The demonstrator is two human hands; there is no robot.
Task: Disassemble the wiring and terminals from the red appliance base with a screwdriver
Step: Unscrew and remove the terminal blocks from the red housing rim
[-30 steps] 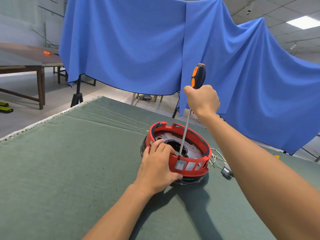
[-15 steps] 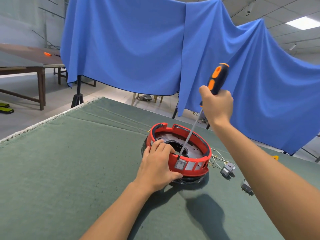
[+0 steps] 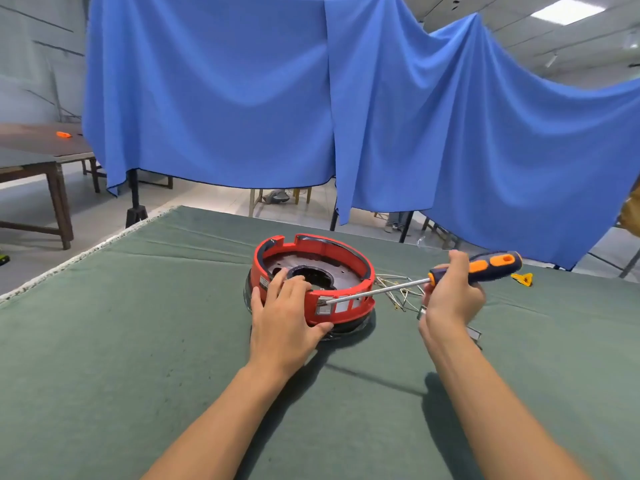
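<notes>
Head view shows one red appliance base (image 3: 313,282) sitting near the middle of the green-covered worktop (image 3: 104,341). The left hand (image 3: 284,317) braces its near-left side, fingers laid over the rim and thumb pressed against the lower wall. The right hand (image 3: 450,296) has its fingers curled round the one screwdriver (image 3: 460,271), which lies almost level, its tip at the grey terminals (image 3: 341,304) set in the base's front wall; three show there. A loose tangle of wiring (image 3: 398,289) lies just beside the base on its right, with one small connector (image 3: 472,333) near the right wrist.

The base looks like stiff, light moulded plastic, liable to slide on the cloth under sideways prying, so the rim and wall seem the sound places to hold. The wires look thin and springy, the terminals small and easily bent.
</notes>
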